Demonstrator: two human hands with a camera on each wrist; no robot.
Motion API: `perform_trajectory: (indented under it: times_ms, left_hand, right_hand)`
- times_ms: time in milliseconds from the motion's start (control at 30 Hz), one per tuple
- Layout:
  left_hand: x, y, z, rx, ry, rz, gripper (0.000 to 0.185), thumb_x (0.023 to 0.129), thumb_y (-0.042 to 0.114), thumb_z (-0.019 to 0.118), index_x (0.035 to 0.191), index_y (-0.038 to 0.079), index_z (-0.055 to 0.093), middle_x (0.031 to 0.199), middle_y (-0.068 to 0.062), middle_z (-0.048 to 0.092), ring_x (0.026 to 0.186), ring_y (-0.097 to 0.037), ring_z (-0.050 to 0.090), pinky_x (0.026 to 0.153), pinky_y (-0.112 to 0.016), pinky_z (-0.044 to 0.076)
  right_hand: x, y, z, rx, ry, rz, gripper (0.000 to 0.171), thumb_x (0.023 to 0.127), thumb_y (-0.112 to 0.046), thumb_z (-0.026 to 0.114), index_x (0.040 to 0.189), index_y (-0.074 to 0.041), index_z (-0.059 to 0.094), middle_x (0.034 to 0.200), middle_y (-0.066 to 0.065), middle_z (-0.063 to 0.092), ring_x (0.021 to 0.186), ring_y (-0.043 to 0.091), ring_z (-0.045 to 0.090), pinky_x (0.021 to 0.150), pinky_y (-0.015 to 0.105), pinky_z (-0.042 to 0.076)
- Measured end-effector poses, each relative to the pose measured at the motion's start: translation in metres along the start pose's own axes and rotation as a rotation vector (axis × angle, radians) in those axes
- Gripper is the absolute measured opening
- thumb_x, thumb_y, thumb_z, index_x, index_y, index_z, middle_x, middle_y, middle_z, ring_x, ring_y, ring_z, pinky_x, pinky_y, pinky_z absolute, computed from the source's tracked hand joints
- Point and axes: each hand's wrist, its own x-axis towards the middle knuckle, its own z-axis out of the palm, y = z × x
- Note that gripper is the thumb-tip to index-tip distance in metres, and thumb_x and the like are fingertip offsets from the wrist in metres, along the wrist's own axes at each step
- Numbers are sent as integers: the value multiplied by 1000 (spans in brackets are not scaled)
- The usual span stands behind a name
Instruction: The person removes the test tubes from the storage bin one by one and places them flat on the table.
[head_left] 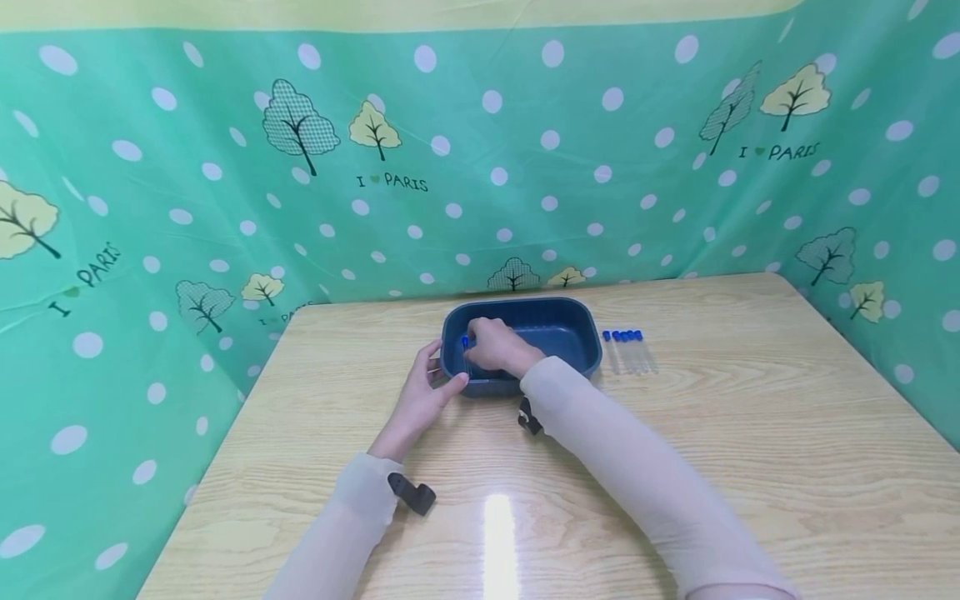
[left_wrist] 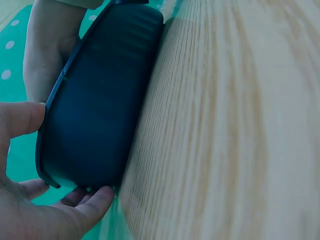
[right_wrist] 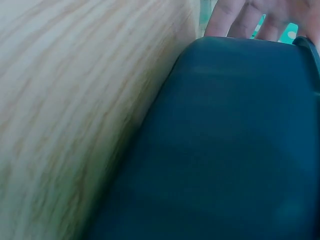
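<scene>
A dark blue rectangular plastic basin (head_left: 558, 307) stands on the table. My left hand (head_left: 422, 400) grips its left front corner, thumb at the rim and fingers against the outer wall. The left wrist view shows this hand (left_wrist: 45, 200) round the end of the basin (left_wrist: 95, 110). My right hand (head_left: 498, 346) reaches over the front rim into the basin, fingers curled at a blue-capped test tube (head_left: 465, 342) near the left wall. Its fingertips pinch the tube, partly hidden. In the right wrist view the basin wall (right_wrist: 225, 140) hides my right fingers.
Several clear test tubes with blue caps (head_left: 624, 337) lie side by side just right of the basin. The wooden table (head_left: 750, 433) ends against a green dotted curtain (head_left: 420, 225) at the back and sides.
</scene>
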Motion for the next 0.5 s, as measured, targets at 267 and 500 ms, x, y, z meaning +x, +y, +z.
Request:
perform_trajectory:
  times_ms: [267, 500]
  left_hand:
    - [0, 0, -1, -9, -8, -10, 75, 91, 19, 65, 150, 6, 20, 139, -29, 37, 129, -42, 41, 104, -52, 36]
    - [0, 0, -1, -11, -8, 0, 76, 91, 18, 65, 150, 4, 20, 140, -30, 37, 129, -43, 40, 104, -53, 36]
  right_hand:
    - [6, -1, 2, 10, -20, 54, 41, 90, -23, 66, 125, -5, 55, 106, 8, 62, 81, 19, 60, 71, 34, 51]
    - [10, 0, 5, 29, -22, 87, 51, 88, -22, 67, 133, -4, 51, 116, 11, 62, 89, 20, 59, 83, 39, 51]
